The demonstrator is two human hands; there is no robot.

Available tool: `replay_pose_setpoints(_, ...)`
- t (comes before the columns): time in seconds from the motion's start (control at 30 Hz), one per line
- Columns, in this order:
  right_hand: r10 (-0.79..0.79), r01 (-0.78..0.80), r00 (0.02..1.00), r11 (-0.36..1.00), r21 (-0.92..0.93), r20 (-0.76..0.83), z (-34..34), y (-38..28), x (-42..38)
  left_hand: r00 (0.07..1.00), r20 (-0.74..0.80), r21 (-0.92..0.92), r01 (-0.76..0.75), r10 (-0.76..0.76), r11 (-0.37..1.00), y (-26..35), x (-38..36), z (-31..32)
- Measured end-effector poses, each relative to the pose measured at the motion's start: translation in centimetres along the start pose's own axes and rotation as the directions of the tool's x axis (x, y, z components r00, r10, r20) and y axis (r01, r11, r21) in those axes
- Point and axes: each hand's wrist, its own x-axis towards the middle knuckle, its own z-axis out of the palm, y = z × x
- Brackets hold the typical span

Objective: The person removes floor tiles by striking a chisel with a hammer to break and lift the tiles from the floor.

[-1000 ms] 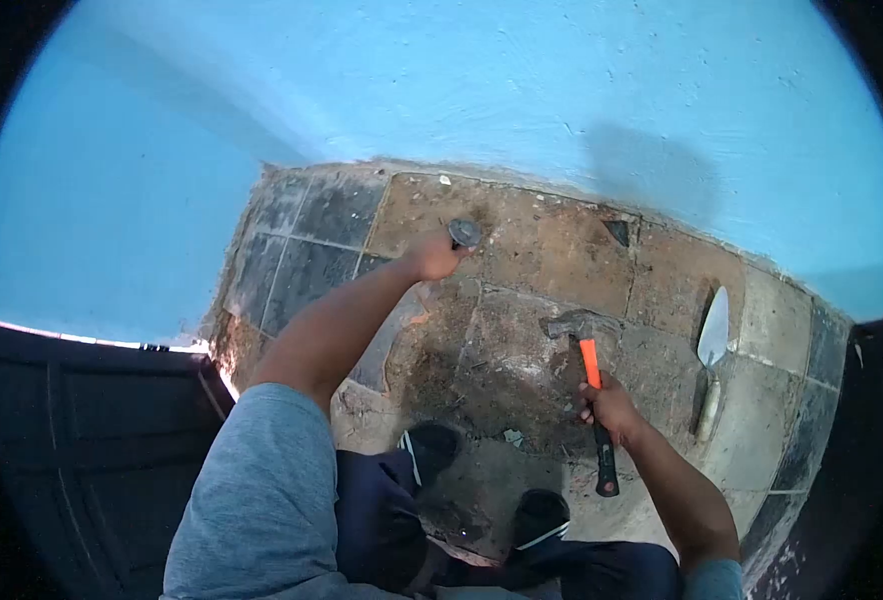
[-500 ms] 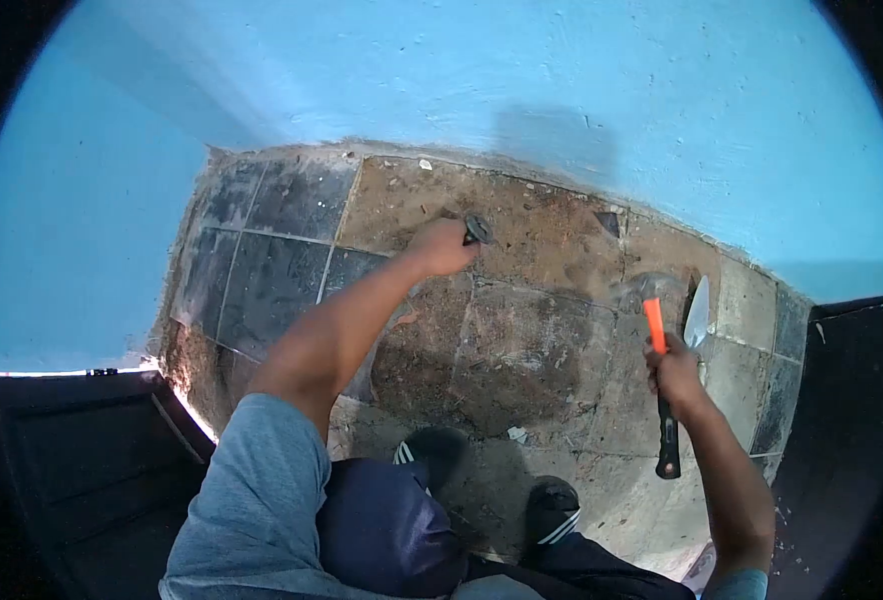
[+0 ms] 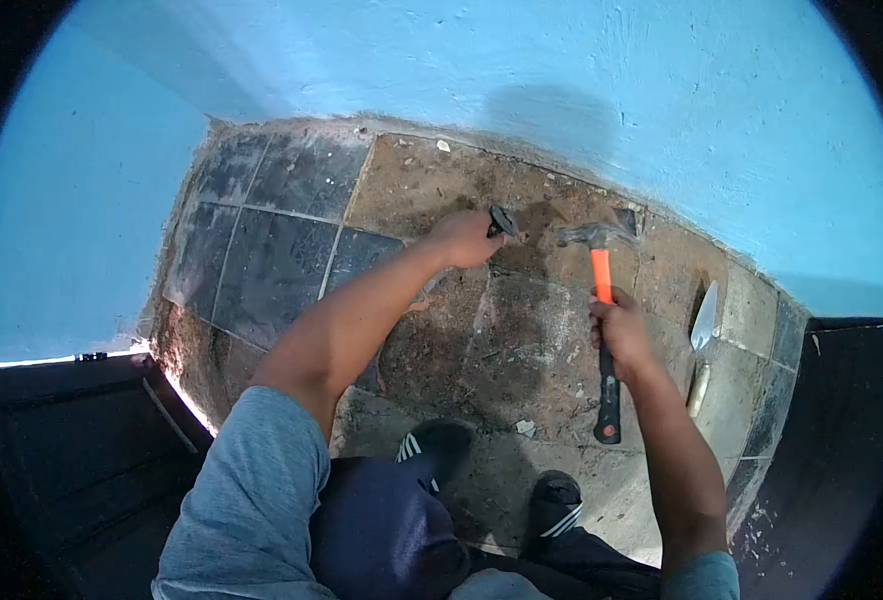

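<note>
My left hand (image 3: 465, 238) is closed around a dark chisel (image 3: 503, 221) with a round, disc-like top end; its lower part is hidden. It is over the bare, dirt-covered patch of floor (image 3: 412, 180) near the wall. My right hand (image 3: 622, 335) grips the black and orange handle of a claw hammer (image 3: 602, 265). The hammer's metal head is to the right of the chisel, apart from it. A pointed trowel (image 3: 704, 318) with a pale handle lies on the floor to the right of my right hand.
Dark square tiles (image 3: 272, 260) cover the floor at left. A light blue wall (image 3: 362, 60) rises along the far edge. A loose dark tile piece (image 3: 626, 218) and a white chip (image 3: 527, 428) lie on the floor. My sandalled feet (image 3: 555, 505) stand at the near side.
The hammer in my right hand has swung left, closer to the chisel. My left hand has shifted slightly right with the chisel. The trowel's handle has come into sight.
</note>
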Motion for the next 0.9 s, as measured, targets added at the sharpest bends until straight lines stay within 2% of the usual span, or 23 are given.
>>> replay_pose_setpoints(0.07,0.032,-0.032,0.999,0.999,0.034,0.024,1.6,0.5,-0.4,1.000,0.000,-0.041,0.023,-0.023,0.999,0.9,-1.1,-1.1)
replay_pose_setpoints(0.17,0.109,-0.119,0.990,0.985,0.123,0.091,3.1,3.5,0.9,0.987,-0.155,-0.083,-0.062,0.048,0.995,-2.0,1.6,1.8)
replay_pose_setpoints(0.27,0.176,-0.209,0.974,0.943,0.261,0.142,3.9,6.2,1.7,0.988,-0.153,-0.096,-0.035,0.020,0.995,-1.7,1.9,1.5)
replay_pose_setpoints(0.3,0.194,-0.233,0.970,0.920,0.316,0.149,4.2,7.0,1.8,0.994,-0.111,-0.149,-0.031,0.015,0.988,-1.4,1.8,1.3)
replay_pose_setpoints(0.37,0.199,-0.237,0.969,0.921,0.310,0.149,4.4,7.9,1.9,1.000,-0.020,-0.250,-0.010,0.005,0.968,-1.1,1.6,1.3)
replay_pose_setpoints(0.47,0.207,-0.239,0.969,0.920,0.312,0.133,4.7,8.2,1.8,0.996,-0.089,-0.173,-0.045,0.030,0.984,-1.3,2.5,2.4)
replay_pose_setpoints(0.57,0.193,-0.221,0.974,0.932,0.288,0.122,4.7,8.5,2.0,0.998,-0.039,-0.131,0.047,-0.052,0.990,-1.1,3.3,2.5)
replay_pose_setpoints(0.67,0.184,-0.209,0.977,0.932,0.297,0.112,4.9,8.7,1.9,0.999,-0.044,-0.283,-0.027,0.016,0.959,-1.4,2.6,3.4)
replay_pose_setpoints(0.77,0.185,-0.209,0.976,0.941,0.265,0.113,4.9,8.7,2.3,0.992,-0.108,-0.304,-0.089,0.059,0.949,-1.6,2.6,4.1)
replay_pose_setpoints(0.87,0.197,-0.223,0.972,0.947,0.231,0.131,4.6,8.8,2.3,0.998,-0.038,-0.263,0.032,-0.044,0.964,-0.6,1.7,2.4)
replay_pose_setpoints(0.9,0.202,-0.227,0.971,0.946,0.230,0.129,4.6,8.7,2.3,0.997,-0.066,-0.247,0.019,-0.036,0.969,-1.2,2.0,2.6)
